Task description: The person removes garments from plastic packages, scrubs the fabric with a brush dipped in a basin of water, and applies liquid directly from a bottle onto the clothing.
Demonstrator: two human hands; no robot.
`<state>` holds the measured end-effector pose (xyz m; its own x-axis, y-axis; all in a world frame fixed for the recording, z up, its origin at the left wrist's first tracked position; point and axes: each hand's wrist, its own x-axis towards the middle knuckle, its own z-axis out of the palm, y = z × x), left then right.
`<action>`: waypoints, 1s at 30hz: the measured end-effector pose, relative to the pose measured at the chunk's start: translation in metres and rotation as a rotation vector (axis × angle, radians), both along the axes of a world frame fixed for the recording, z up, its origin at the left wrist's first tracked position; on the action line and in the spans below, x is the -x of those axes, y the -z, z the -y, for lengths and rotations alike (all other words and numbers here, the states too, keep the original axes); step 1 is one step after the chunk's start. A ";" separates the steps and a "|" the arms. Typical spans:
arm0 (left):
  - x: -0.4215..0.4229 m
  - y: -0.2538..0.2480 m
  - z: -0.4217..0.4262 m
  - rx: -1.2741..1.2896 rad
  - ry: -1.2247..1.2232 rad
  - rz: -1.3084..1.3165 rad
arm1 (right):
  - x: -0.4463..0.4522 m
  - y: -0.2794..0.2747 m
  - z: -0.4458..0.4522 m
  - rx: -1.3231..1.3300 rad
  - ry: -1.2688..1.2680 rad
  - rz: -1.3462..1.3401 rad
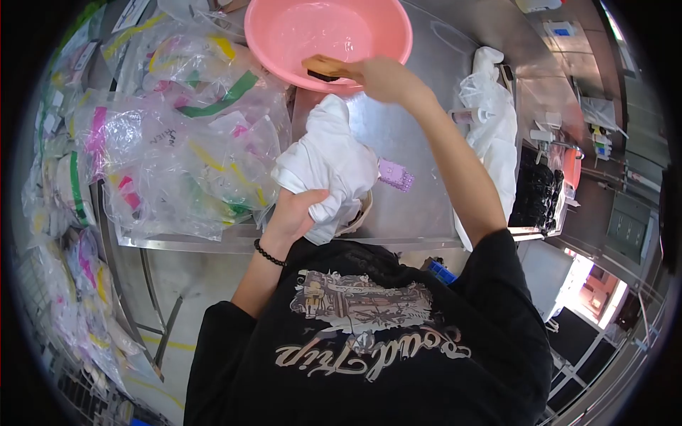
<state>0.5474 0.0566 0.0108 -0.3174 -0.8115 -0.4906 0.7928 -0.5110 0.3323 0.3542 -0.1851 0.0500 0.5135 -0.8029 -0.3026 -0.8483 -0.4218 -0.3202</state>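
My left hand (293,214) is closed on a bunched white cloth (328,153) near the front edge of the metal table. Whether the cloth wraps around something cannot be made out. In my right hand (389,79) is a wooden-handled brush (325,65) with dark bristles facing down. The brush is over the near rim of a pink basin (257,44), beyond the cloth. Just right of the cloth lies a lilac, bumpy-surfaced object (396,175). A beige curved edge (364,213) shows partly from under the cloth.
Clear plastic bags with coloured tape (185,135) cover the table's left side. White wrapped material (491,135) lies along the right side, with a pale tube (470,116) beside it. Farther right are a black bundle (534,188) and a tap (550,148).
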 end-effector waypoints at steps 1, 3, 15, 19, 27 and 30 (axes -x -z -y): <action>0.001 0.001 0.003 0.013 -0.010 0.005 | 0.007 -0.025 -0.025 0.029 0.047 0.029; 0.004 -0.001 0.010 0.034 -0.022 0.006 | 0.016 -0.071 -0.096 0.144 0.038 0.355; 0.031 -0.013 -0.028 0.213 0.061 0.174 | 0.020 -0.077 -0.268 0.260 0.241 0.274; 0.021 -0.012 -0.035 0.278 0.020 0.257 | 0.026 -0.090 -0.318 0.196 0.230 0.217; 0.019 -0.036 -0.049 0.284 0.035 0.167 | 0.005 -0.063 -0.288 0.333 0.409 0.402; 0.013 -0.038 -0.051 0.271 0.011 0.210 | 0.025 -0.078 -0.303 0.288 0.419 0.472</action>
<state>0.5341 0.1079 0.0492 -0.2420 -0.9183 -0.3134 0.6873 -0.3902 0.6127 0.3288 0.1175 0.1280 0.1668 -0.9772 0.1315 -0.7554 -0.2123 -0.6199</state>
